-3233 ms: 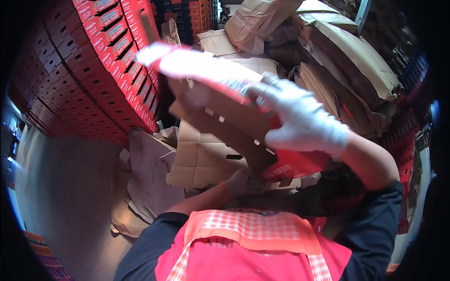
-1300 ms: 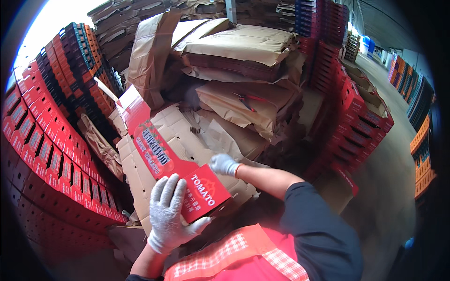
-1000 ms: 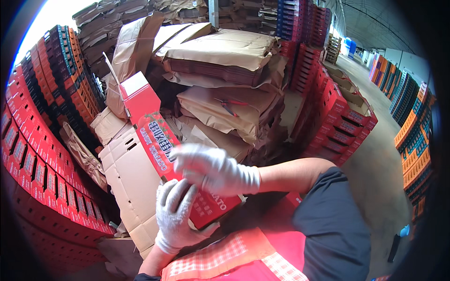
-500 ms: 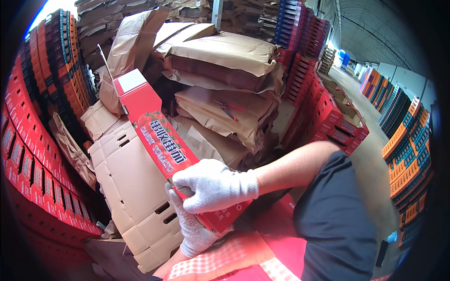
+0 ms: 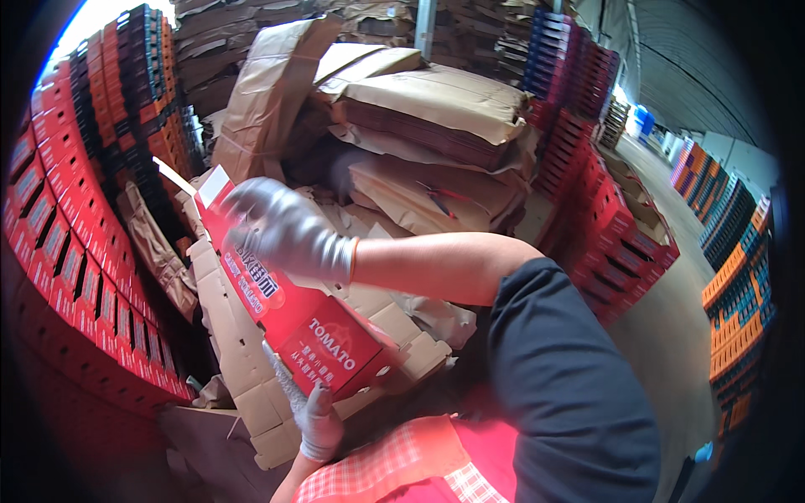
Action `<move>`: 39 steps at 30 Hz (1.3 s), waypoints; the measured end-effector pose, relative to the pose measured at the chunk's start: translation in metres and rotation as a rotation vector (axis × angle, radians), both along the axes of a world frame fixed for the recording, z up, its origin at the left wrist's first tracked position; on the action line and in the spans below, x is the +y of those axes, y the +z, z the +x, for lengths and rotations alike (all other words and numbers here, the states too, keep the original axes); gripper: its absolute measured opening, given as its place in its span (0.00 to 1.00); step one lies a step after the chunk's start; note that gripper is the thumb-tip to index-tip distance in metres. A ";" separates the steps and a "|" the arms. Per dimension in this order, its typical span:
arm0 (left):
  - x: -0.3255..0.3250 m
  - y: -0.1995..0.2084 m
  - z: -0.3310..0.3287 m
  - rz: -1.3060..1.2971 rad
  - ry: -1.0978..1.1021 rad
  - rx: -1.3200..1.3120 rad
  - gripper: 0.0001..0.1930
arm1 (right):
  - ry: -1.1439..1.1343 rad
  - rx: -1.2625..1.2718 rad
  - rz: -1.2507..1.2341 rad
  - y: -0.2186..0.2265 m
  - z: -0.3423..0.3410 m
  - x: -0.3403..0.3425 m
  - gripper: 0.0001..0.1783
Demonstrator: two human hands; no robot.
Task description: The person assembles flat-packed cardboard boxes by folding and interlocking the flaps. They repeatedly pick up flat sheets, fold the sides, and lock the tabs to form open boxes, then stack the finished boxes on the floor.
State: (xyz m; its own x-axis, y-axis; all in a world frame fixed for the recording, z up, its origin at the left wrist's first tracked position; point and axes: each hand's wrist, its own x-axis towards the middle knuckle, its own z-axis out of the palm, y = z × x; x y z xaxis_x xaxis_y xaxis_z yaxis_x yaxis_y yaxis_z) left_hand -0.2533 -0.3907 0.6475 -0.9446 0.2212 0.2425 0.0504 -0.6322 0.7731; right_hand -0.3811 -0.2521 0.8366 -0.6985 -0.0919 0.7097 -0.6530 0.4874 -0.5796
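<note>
A red printed cardboard carton point(image 5: 340, 345) stands partly folded up in front of me, its near end panel raised and a pale flap sticking up at its far end. My left hand point(image 5: 319, 427), in a pale knit glove, holds the near left corner, fingers along the long side and thumb by the end panel. My right hand point(image 5: 289, 230), gloved too, is over the carton's far part; motion smears its fingers, and whether it touches the carton is unclear. Beneath lie flat brown cardboard blanks point(image 5: 239, 356) with slots.
Paper-wrapped bundles point(image 5: 436, 96) are heaped ahead; a red-handled tool point(image 5: 440, 201) lies on one. Stacked red cartons point(image 5: 84, 277) curve along the left, and more red cartons point(image 5: 625, 235) stand at right. Orange and teal crates point(image 5: 734, 289) line the far right beyond the floor point(image 5: 658, 335).
My right hand has left the near end and moved up and left over the far part. The near end panel now stands unfolded, facing me. My left hand has shifted slightly left along the corner.
</note>
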 end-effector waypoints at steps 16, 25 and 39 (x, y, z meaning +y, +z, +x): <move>-0.092 0.050 -0.016 -0.950 0.016 0.668 0.25 | -0.474 -0.426 1.220 -0.184 -0.063 0.130 0.08; -0.171 -0.038 -0.126 -1.970 -0.230 1.665 0.39 | 0.361 -0.270 1.196 -0.219 0.096 0.158 0.36; -0.084 0.027 -0.082 -1.554 -0.211 1.066 0.24 | -0.023 -0.451 0.715 -0.142 0.106 0.157 0.24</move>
State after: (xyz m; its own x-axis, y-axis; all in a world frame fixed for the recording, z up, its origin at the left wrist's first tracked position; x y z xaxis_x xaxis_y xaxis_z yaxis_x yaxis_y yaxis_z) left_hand -0.3348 -0.4742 0.6747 -0.4883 0.8635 0.1260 0.8510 0.4393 0.2877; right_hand -0.2750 -0.0950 0.6943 -0.9081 -0.3949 0.1393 -0.4186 0.8465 -0.3289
